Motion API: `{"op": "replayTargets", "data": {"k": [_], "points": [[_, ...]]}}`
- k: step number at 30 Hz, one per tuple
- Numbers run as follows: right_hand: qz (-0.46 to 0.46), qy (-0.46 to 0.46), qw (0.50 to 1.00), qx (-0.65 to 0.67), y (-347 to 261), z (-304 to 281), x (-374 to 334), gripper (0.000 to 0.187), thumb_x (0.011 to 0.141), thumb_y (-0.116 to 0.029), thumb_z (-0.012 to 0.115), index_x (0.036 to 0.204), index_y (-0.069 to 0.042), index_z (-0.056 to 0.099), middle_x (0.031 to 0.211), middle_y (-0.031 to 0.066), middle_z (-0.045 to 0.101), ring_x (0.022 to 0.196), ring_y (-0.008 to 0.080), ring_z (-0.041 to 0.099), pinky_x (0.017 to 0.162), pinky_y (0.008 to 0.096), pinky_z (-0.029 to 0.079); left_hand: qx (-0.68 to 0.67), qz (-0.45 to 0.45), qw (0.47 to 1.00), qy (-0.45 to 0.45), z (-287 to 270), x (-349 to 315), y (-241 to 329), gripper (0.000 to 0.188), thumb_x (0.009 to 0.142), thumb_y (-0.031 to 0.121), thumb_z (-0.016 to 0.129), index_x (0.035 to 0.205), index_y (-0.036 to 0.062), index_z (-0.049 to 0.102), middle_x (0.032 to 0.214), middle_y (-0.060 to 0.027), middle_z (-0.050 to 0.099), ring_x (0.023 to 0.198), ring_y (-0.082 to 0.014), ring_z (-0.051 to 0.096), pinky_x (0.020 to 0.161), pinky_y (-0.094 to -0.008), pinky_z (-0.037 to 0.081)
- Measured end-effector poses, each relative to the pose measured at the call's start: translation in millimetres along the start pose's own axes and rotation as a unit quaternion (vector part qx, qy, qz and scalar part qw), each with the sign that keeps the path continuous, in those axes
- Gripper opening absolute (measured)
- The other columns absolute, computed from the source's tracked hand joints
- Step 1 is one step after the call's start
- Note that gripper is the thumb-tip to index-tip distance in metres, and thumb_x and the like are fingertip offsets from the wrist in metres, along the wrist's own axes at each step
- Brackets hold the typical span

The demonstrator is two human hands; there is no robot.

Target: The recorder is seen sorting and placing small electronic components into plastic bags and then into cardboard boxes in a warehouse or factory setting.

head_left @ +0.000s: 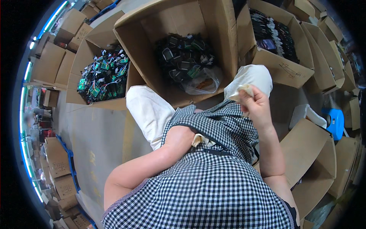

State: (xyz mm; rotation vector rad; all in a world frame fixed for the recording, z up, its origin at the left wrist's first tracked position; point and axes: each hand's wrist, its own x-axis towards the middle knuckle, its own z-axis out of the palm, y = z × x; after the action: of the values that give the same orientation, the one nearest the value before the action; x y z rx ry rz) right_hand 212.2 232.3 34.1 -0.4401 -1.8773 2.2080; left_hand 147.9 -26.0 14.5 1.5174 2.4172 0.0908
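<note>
My right hand (256, 106) is raised above my right knee, its fingers closed on a crumpled cream-coloured piece (241, 92) that looks like thin cloth or rubber. My left hand (181, 138) lies at my waist, with its fingers hidden behind the fold of the black-and-white checked apron (213, 175). Beside it, another cream crumpled piece (202, 140) pokes out of the apron at the opening. Whether the left fingers grip anything does not show.
Between my knees stands a tall cardboard box (175, 17) with dark plastic devices and a clear bag (202, 82). To its left, a box holds green circuit boards (103, 76) with wires. Dark parts fill a box (282, 70) at the right. A blue stool (334, 124) stands farther right.
</note>
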Motion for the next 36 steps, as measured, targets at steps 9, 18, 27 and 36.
{"op": "replayTargets", "data": {"k": [9, 18, 27, 36], "points": [[-0.168, 0.121, 0.959, -0.193, -11, 17, 0, 0.015, 0.086, -0.013, 0.064, 0.094, 0.0, 0.067, 0.085, 0.0029, 0.056, 0.072, 0.0097, 0.053, 0.064, 0.0226, 0.043, -0.036, -0.01, 0.987, -0.154, -41, 4, 6, 0.015, 0.077, 0.01, 0.056, 0.085, 0.0014, 0.064, 0.084, -0.0135, 0.065, 0.078, -0.026, 0.063, 0.068, -0.0353, 0.051], [-0.044, 0.095, 0.988, 0.112, 14, 8, 7, 0.021, 0.095, -0.018, 0.054, 0.105, -0.001, 0.062, 0.096, 0.0013, 0.062, 0.079, 0.0068, 0.056, 0.073, 0.0211, 0.045, -0.418, 0.025, 0.893, -0.165, -89, -18, 15, 0.04, 0.093, 0.029, 0.049, 0.106, -0.0081, 0.056, 0.101, -0.0261, 0.06, 0.1, -0.0381, 0.057, 0.088, -0.041, 0.046], [-0.076, -0.063, 0.939, 0.329, -8, 13, 16, 0.029, 0.097, -0.013, 0.044, 0.122, 0.0, 0.051, 0.119, 0.0204, 0.057, 0.114, 0.0271, 0.055, 0.099, 0.0391, 0.043, -0.257, -0.107, 0.944, -0.176, -106, 21, 13, 0.044, 0.092, 0.038, 0.049, 0.096, -0.0048, 0.06, 0.092, -0.022, 0.063, 0.081, -0.0344, 0.061, 0.074, -0.0396, 0.049], [-0.175, -0.115, 0.978, 0.011, -20, 31, 0, 0.042, 0.092, -0.01, 0.056, 0.131, 0.001, 0.044, 0.125, 0.0111, 0.051, 0.118, 0.0198, 0.048, 0.1, 0.0319, 0.039, -0.576, -0.027, 0.795, 0.188, -108, 56, 22, 0.046, 0.08, 0.015, 0.071, 0.118, -0.0009, 0.05, 0.091, -0.0063, 0.063, 0.084, -0.0094, 0.061, 0.074, -0.0237, 0.049]]}}
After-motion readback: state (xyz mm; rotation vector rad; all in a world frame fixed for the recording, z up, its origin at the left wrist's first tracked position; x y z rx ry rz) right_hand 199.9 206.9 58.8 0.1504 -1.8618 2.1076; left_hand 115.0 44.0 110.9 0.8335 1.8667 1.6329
